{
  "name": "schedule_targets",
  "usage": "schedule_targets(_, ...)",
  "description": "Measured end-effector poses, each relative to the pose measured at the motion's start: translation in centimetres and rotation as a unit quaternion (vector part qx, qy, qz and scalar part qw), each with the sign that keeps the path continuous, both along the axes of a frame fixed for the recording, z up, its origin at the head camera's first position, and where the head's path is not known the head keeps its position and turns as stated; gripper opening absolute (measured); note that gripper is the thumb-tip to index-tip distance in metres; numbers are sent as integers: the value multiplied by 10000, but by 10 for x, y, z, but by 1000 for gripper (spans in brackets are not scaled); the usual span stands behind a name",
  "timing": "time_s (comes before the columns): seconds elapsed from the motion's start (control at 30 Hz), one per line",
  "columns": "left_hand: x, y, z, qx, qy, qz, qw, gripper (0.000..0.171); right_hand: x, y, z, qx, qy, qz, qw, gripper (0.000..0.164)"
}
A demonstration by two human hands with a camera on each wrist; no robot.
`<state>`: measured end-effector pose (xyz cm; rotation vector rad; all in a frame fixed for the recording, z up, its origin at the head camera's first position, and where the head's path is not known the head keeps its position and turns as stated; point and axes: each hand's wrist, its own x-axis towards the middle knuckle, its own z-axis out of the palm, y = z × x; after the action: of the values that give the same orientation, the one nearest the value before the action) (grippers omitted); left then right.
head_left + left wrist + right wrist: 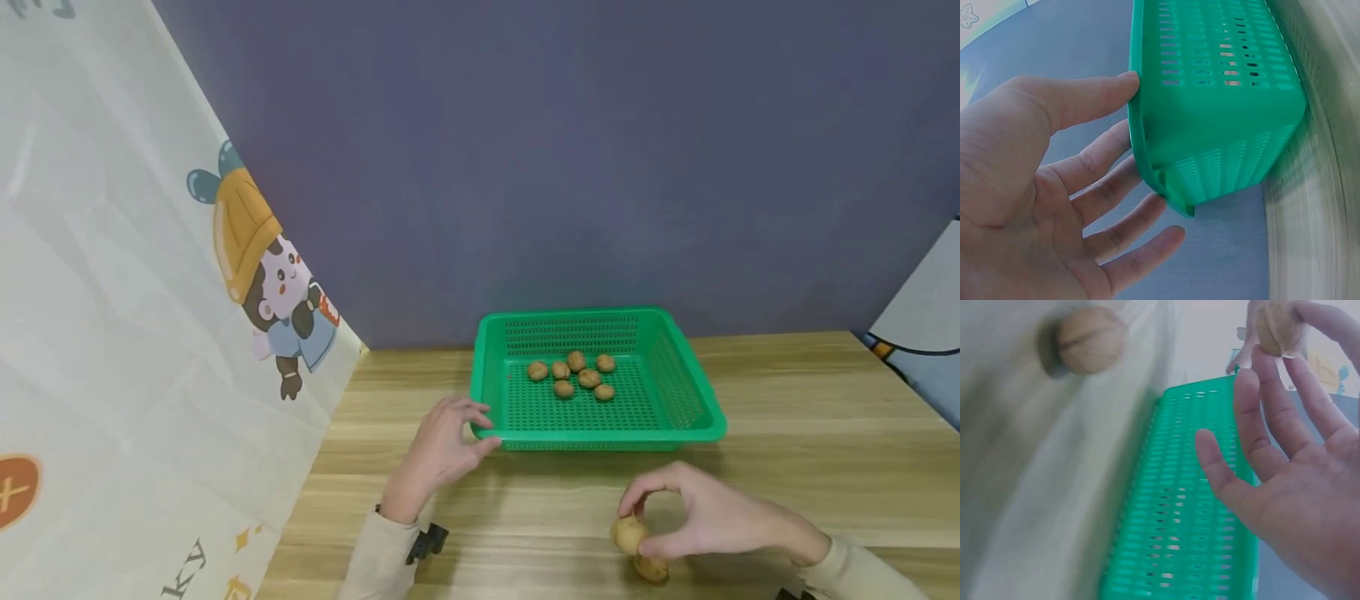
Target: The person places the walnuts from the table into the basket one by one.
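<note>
My left hand (442, 446) is at the near left corner of a green plastic basket (600, 436). In the left wrist view the thumb (1119, 87) lies on the basket's rim, and some fingertips pass behind it. Near the table's front, my right hand (701, 512) pinches a walnut (628, 534) between thumb and fingers. The right wrist view shows this held walnut (1277, 328) raised off the table. Close below it, a second walnut (651, 569) lies on the wood, partly covered by the thumb in the head view.
Several walnuts (588, 379) lie scattered on the basket's perforated floor, toward its back left. The wooden table (795, 417) ends at a dark blue-grey wall (562, 167). A white sheet with cartoon prints (135, 292) hangs along the left side.
</note>
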<state>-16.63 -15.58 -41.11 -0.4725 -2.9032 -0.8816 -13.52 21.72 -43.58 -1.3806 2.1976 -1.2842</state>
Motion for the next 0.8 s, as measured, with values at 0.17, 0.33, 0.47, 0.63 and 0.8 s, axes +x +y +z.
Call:
schedule_targets(0.17, -1, 1, -1, 17, -28, -21, 10000, 20, -13, 2, 19, -153, -37, 236, 9996, 32)
schedule_targets(0.33, -1, 1, -1, -7, -26, -34, 10000, 20, -33, 0, 43, -268, -426, 514, 9974, 34)
schedule_targets(0.47, -2, 1, 0, -2, -25, -32, 10000, 20, -51, -2, 63, -234, -607, 470, 9968, 32)
schedule_targets(0.63, -1, 0, 0, 37, -33, 4, 10000, 20, -76, -7, 83, 129, -477, 163, 9986, 28)
schedule_targets(0.8, -2, 0, -2, 42, -27, 10, 10000, 20, -103, -12, 92, 625, -271, -458, 9966, 23)
